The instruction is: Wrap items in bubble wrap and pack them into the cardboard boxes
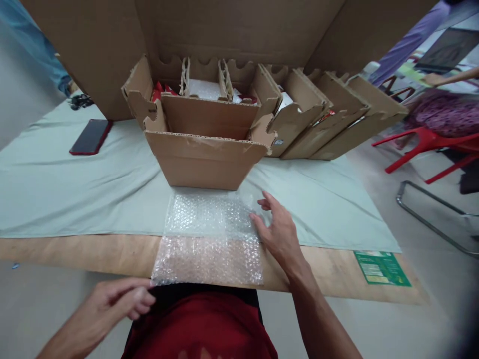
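Note:
A clear sheet of bubble wrap (pixel 209 239) lies flat across the table's front edge, partly on the pale green cloth and partly on bare wood. My left hand (pixel 116 301) is at the sheet's near left corner, its index finger stretched out to touch it and the other fingers loosely curled. Over the right edge of the wrap is my right hand (pixel 279 232), open, thumb and fingers apart, holding nothing. Just beyond the sheet stands an open cardboard box (pixel 205 159); its bottom is hidden from here.
Several narrow cardboard bins (pixel 299 114) with packed items stand behind, inside a large cardboard screen (pixel 232 30). A phone (pixel 90 137) lies on the cloth (pixel 123 199) at left. A green printed card (pixel 381 268) is at the right front edge. A red chair (pixel 422 142) stands at right.

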`<state>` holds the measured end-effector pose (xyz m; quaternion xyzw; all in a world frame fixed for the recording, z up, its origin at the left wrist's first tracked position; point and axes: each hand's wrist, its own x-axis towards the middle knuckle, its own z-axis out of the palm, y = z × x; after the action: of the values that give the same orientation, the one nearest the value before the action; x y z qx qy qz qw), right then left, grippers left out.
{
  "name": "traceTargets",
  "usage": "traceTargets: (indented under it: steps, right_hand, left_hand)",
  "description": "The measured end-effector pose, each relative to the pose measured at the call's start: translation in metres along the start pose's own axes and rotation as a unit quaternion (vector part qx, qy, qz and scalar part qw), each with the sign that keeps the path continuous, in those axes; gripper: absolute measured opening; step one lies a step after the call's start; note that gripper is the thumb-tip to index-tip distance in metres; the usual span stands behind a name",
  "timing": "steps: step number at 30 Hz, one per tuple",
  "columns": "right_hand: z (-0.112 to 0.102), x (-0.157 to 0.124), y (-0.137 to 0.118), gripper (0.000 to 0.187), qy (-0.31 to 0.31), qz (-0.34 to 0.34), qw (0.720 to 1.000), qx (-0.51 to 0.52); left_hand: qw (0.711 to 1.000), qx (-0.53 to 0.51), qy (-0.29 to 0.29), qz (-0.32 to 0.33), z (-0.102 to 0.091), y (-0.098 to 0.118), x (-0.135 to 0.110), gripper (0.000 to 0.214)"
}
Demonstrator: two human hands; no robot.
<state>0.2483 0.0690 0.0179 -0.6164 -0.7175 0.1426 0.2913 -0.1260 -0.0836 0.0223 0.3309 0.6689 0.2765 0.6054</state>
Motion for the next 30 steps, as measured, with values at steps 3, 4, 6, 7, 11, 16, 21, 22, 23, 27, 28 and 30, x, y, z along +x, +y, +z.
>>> traceTargets:
  steps: [3,4,6,7,11,16,21,22,23,27,28,30]
  right_hand:
    - [-0.009,-0.019,0.001,0.045,0.052,-0.045,0.997,-0.038]
    - [-0.010,-0.024,-0.005,0.041,0.051,-0.069,0.995,-0.048]
    - [-0.007,-0.029,-0.021,0.038,0.025,-0.119,0.991,-0.059]
    - [-0.004,-0.029,-0.030,0.038,0.000,-0.142,0.988,-0.062]
    - [0.020,-0.021,-0.050,0.047,-0.118,-0.195,0.968,-0.106]
    - [0.032,-0.029,-0.023,0.057,-0.133,-0.159,0.962,-0.180]
    - [0.021,-0.054,0.007,0.056,-0.052,-0.129,0.964,-0.227]
    - [0.018,-0.055,0.009,0.054,-0.044,-0.128,0.964,-0.228]
    - [0.015,-0.054,0.009,0.051,-0.038,-0.127,0.965,-0.226]
    - [0.010,-0.035,-0.006,0.043,-0.031,-0.151,0.968,-0.198]
    - [0.011,-0.029,-0.013,0.043,-0.036,-0.168,0.967,-0.191]
    - [0.017,-0.017,-0.023,0.046,-0.054,-0.203,0.961,-0.179]
  left_hand:
    - [0.981,0.092,0.147,0.086,-0.018,0.025,-0.001,0.043]
    - [0.965,0.120,0.187,0.143,-0.012,0.036,0.001,0.041]
    - [0.927,0.169,0.179,0.281,0.017,0.057,0.015,0.034]
    - [0.905,0.190,0.143,0.352,0.035,0.065,0.024,0.033]
    - [0.803,0.384,0.014,0.456,0.094,0.067,0.072,0.050]
    - [0.716,0.526,0.018,0.459,0.091,0.043,0.097,0.072]
    - [0.677,0.561,0.021,0.476,0.078,0.045,0.087,0.073]
    - [0.675,0.563,0.015,0.477,0.077,0.048,0.086,0.072]
    - [0.674,0.562,0.012,0.479,0.076,0.051,0.084,0.071]
    - [0.668,0.546,0.030,0.505,0.073,0.063,0.086,0.070]
    - [0.665,0.543,0.036,0.511,0.073,0.065,0.088,0.069]
    - [0.657,0.546,0.042,0.518,0.074,0.068,0.095,0.069]
